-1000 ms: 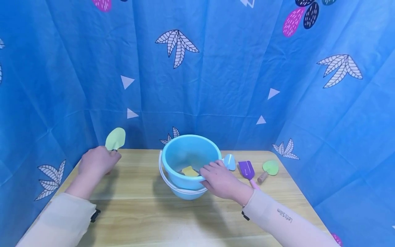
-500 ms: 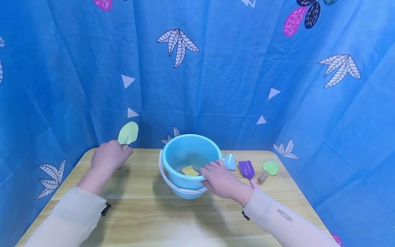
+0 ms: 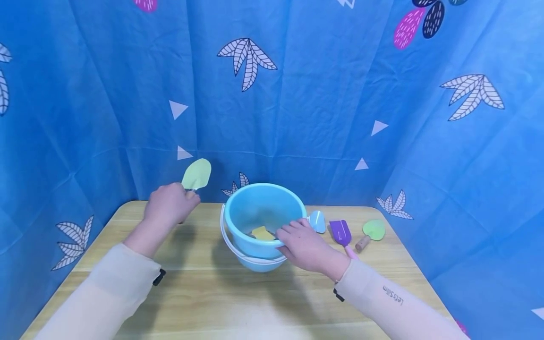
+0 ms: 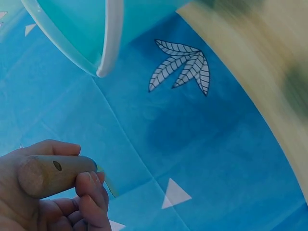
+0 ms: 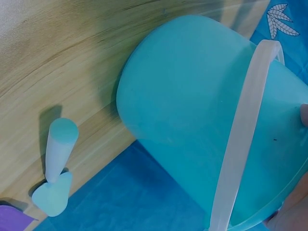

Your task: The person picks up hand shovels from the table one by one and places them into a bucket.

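Bucket (image 3: 254,248): on the tabletop (image 3: 204,293), right hand (image 3: 303,245) gripping its rim
Raised green shovel (image 3: 197,174): left of the bucket, gripped in the left hand (image 3: 170,203)
Gap to bucket: narrower than a second ago, not yet closed

The left arm (image 3: 108,285) reaches forward, the left hand (image 3: 170,204) raised with its fingers (image 4: 91,190) curled in a grip. The right arm (image 3: 391,295) slants inward, the right hand (image 3: 305,246) gripping, back upward.
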Tool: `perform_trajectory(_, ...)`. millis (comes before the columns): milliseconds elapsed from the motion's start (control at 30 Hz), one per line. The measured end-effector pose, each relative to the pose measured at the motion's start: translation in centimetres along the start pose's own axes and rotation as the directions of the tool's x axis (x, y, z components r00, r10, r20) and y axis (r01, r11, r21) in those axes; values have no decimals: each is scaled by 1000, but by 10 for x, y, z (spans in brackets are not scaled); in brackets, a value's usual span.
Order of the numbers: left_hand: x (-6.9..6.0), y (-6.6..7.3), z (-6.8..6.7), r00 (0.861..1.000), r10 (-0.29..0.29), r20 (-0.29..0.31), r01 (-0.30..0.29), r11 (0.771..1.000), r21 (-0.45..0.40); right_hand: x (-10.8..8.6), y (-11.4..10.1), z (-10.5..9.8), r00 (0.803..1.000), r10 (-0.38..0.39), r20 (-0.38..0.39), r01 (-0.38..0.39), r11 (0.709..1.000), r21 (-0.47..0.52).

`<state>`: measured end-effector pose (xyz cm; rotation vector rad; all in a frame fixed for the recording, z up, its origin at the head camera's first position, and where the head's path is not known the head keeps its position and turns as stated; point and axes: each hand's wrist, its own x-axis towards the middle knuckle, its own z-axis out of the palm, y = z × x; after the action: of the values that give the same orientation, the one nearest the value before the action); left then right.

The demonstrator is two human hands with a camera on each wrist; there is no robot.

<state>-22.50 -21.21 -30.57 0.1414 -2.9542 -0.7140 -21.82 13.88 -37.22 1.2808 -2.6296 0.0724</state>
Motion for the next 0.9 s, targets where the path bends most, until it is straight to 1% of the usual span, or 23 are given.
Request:
perform_trajectory(100,-1,8,1,1000,11,8,-11,1000,-8,-1,0,-1,1000,2,7,-2,1000,-1)
perform_trajectory(267,-7,19,3,999,12,44,-12,1000,-9,-2,0,-1,1000,0,6,0,1000,-1)
perform_trajectory(333,-9,24,5,999,21,48,-21,1000,-5,-3,0,-2,1000,-1,6,1,1000,-1)
perform_trajectory(467,-13,32,10,998,49,35,-50,999,17,-4,0,-1,1000,0,5,0,1000,-6)
perform_trajectory(567,-14,38,13,997,64,35,-64,998,21,-3,-1,-1,1000,1,6,-1,1000,-4)
perform_trajectory(700,-14,45,16,996,84,39,-84,996,6,-3,-1,-1,1000,4,10,-4,1000,-8)
perform_trajectory(900,-13,55,19,994,100,50,-100,995,0,-3,0,-1,1000,4,6,-4,1000,-8)
